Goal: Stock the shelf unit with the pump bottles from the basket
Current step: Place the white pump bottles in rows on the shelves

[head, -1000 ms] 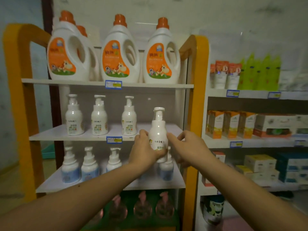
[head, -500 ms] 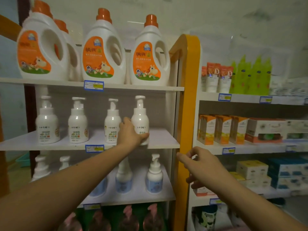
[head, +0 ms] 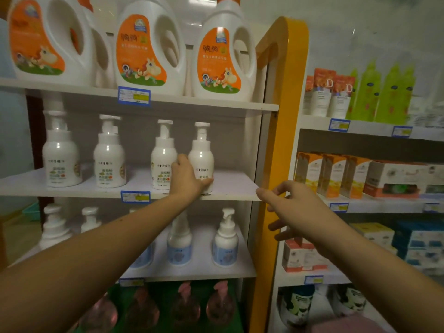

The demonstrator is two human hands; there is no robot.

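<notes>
**Pump bottle set on the middle shelf**

Shop shelving fills the view: a shelf unit (head: 281, 116) with an orange frame is seen on the left, and a second rack of boxed goods (head: 374, 205) is seen beside it on the right. Large white detergent jugs (head: 153, 49) with orange labels are lined up on the top shelf. On the shelf below, four white pump bottles are stood upright in a row. The rightmost pump bottle (head: 201, 155) is gripped low on its body by the left hand (head: 186, 177), whose fingers are curled round its lower part; its base is seen at the front edge of the shelf, just beside the neighbouring bottle (head: 163, 155). The right hand (head: 292, 207) is held in the air in front of the orange upright, its fingers loosely spread and bent, with nothing in it. Blue-labelled pump bottles (head: 225, 241) are stood on the next shelf down, and pink-topped bottles (head: 219, 301) are visible, blurred, on the lowest level. Blue price tags (head: 134, 96) are fixed to the shelf edges.
</notes>
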